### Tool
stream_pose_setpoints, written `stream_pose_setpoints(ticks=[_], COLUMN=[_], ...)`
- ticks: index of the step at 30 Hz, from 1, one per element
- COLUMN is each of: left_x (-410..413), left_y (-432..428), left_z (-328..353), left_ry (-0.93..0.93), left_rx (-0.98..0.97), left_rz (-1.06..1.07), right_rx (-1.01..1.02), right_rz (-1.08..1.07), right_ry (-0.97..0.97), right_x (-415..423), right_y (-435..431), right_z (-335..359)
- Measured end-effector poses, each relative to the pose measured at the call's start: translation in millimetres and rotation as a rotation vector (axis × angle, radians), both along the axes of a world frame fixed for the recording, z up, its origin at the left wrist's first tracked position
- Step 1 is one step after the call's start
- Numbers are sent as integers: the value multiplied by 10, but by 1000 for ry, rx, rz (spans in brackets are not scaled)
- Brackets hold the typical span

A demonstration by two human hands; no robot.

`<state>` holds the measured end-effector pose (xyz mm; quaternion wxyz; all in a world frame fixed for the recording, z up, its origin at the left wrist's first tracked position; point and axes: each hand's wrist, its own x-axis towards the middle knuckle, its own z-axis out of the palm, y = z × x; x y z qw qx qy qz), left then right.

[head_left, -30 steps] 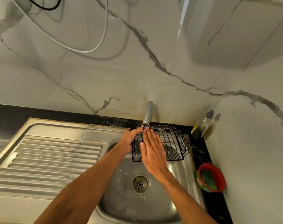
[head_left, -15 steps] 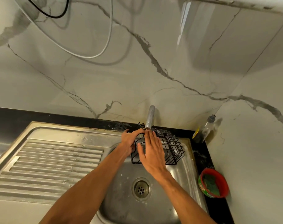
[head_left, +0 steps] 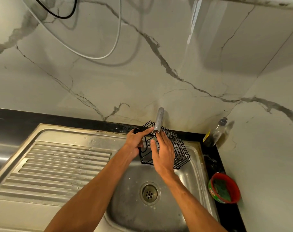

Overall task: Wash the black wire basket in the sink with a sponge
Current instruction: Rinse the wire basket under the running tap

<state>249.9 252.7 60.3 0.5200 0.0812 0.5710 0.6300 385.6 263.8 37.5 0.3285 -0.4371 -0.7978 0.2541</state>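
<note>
At the far left we see the ribbed steel drainboard, dull and scuffed, sloping into the sink. Our left hand comes next: it is closed on the left end of the basket, fingers curled over the top wire, and holds it tilted above the bowl, directly under the tap. We cannot tell whether water is running. The basket is thin black wire in an open rectangular grid, and its long axis runs from our left hand toward the right rim of the sink. Our right hand lies flat and open against the near side of the basket, fingers extended toward the spout, gripping nothing. No sponge is in either hand. Farther right stands a clear soap bottle in the corner; nearer us, a red tub holds something green, possibly the scrubber. We judge that the right hand, being free and nearer the tub, must reach right for it.
</note>
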Motion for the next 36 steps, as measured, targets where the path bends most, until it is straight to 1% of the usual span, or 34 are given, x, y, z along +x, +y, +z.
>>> stream_pose_setpoints(ticks=[5,8,10,12,14,16,18,20,22,26,28,33,34,36], left_x=[1,-20,-25,1,43,69,51,28,23,17,-19,-26,-15,3], left_y=[-126,-171,-194,-208,-188,-153,-82,-17,42,149,201,348,374,407], left_z=[-36,-30,-50,-85,-136,-158,-175,-184,-206,-237,-253,-231,-246,-282], left_ry=[-67,-113,-104,-108,-123,-121,-115,-129,-172,-271,-300,-356,-354,-343], left_rx=[80,131,137,111,30,-58,-124,-161,-195,-218,-241,-203,-191,-169], left_rz=[3,6,23,50,83,108,86,49,23,33,41,-62,-74,-59], right_rx=[3,-67,-115,-198,-337,-486,-646,-753,-777,-906,-943,-955,-930,-824], right_rz=[5,12,7,-2,-12,-7,7,2,9,91,114,78,76,59], right_ry=[131,211,272,369,474,520,551,543,475,432,381,392,385,298], right_x=[58,66,67,73,84,116,148,162,176,194,207,170,134,49], right_y=[-44,-91,-152,-230,-280,-300,-289,-252,-174,106,218,436,464,525], right_z=[-69,-76,-93,-139,-225,-316,-363,-358,-331,-270,-271,-317,-297,-254])
